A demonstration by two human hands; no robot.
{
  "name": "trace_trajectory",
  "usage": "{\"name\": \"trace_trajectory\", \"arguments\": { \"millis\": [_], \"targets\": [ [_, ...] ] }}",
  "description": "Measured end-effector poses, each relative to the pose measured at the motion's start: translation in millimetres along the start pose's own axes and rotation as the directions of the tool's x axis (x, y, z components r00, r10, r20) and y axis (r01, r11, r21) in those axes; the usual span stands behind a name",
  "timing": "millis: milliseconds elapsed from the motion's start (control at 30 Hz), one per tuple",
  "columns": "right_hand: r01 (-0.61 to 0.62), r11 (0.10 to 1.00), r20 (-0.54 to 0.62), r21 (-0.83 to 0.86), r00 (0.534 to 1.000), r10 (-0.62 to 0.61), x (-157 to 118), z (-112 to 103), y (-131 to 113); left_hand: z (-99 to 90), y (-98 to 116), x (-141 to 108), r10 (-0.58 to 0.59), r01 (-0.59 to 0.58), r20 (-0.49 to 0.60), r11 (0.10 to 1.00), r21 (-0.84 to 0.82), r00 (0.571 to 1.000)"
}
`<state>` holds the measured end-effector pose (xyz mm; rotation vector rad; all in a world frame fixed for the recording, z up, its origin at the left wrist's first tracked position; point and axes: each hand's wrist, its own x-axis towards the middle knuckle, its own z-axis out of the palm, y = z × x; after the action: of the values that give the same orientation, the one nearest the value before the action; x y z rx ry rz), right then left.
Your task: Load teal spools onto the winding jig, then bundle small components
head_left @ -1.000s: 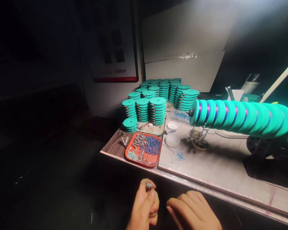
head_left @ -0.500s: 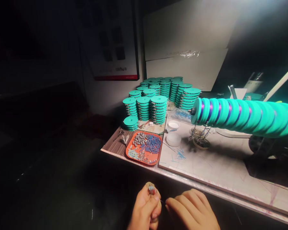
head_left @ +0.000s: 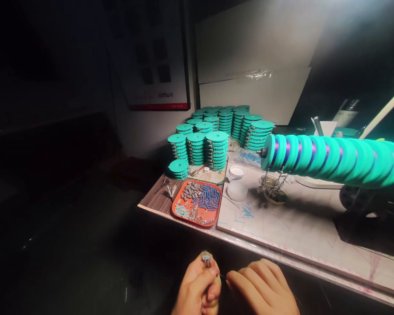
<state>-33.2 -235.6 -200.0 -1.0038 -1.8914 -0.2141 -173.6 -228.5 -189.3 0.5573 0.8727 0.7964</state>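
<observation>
Below the table's front edge, my left hand [head_left: 198, 284] is closed around a small bundle of thin pieces with pale blue ends [head_left: 206, 258], which stick out above the thumb and forefinger. To its right, my right hand [head_left: 261, 286] is curled with the fingertips pressed together, back of the hand up. A thin dark line [head_left: 222, 275], like a wire or fishing line, spans the short gap between the two hands. What lies inside the right fingers is hidden. Nearest on the table is an orange tray [head_left: 197, 223] of small grey, blue and pale green parts and tiny metal bits.
Stacked turquoise spools [head_left: 216, 151] stand at the back left. On the right, a row of turquoise discs [head_left: 325, 159] wound with purple line sits on a horizontal shaft. A white round container [head_left: 237, 191], small bowls [head_left: 276, 197] and scattered blue strips [head_left: 247, 211] lie between.
Both hands stay nearly in place. My left hand has turned slightly, so the pale blue ends show more clearly; a red spot beside them is less visible.
</observation>
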Motion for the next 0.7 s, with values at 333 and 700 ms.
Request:
{"name": "trace_trajectory", "arguments": {
  "millis": [333,700],
  "targets": [
    [0.002,0.995,0.076,-0.103,0.997,0.006,-0.7,-0.6,9.2,3.0,-6.7,1.2,0.243,-0.203,-0.12,0.94,0.274,0.963],
    [-0.011,0.998,0.023,-0.067,1.0,0.013,2.8,-2.5,7.3,2.7,-1.5,-2.8,0.495,-0.36,-0.171,0.79,0.496,0.852]
  ]
}}
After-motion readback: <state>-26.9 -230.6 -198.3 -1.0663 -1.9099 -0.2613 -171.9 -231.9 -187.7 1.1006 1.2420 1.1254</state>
